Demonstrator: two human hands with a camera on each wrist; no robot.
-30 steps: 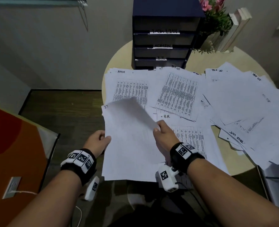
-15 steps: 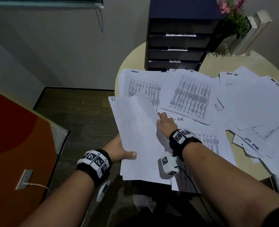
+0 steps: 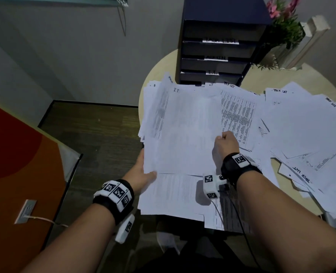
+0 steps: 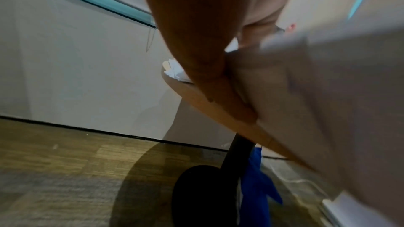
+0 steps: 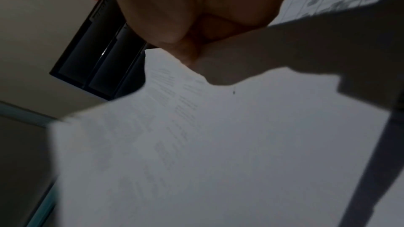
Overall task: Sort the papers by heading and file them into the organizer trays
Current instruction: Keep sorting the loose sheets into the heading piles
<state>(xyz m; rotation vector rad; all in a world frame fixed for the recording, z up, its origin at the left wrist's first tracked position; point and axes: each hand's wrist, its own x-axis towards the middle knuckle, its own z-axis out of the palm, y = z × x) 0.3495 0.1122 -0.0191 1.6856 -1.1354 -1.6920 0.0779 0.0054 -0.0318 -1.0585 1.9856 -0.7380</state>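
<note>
White printed sheet headed "I.T." [image 3: 185, 133] held between both hands, above the paper pile at the round table's 7 o'clock edge. Left hand [image 3: 141, 174] cradling its lower-left corner, thumb on top, fingers beneath. Right hand [image 3: 225, 144] curled, pinching its right edge. Loose white papers [image 3: 301, 134] spread from 3 to 5 o'clock over the round beige table [image 3: 265, 79]. Dark blue organizer trays [image 3: 216, 48] at 12 o'clock, pink-flowered plant [image 3: 283, 22] at 1 o'clock.

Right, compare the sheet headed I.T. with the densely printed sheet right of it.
The I.T. sheet is gripped by the left hand and right hand; the dense sheet lies untouched. The I.T. sheet's print looks faint; the dense sheet's is dark. Both are white, with headings on top.
</note>
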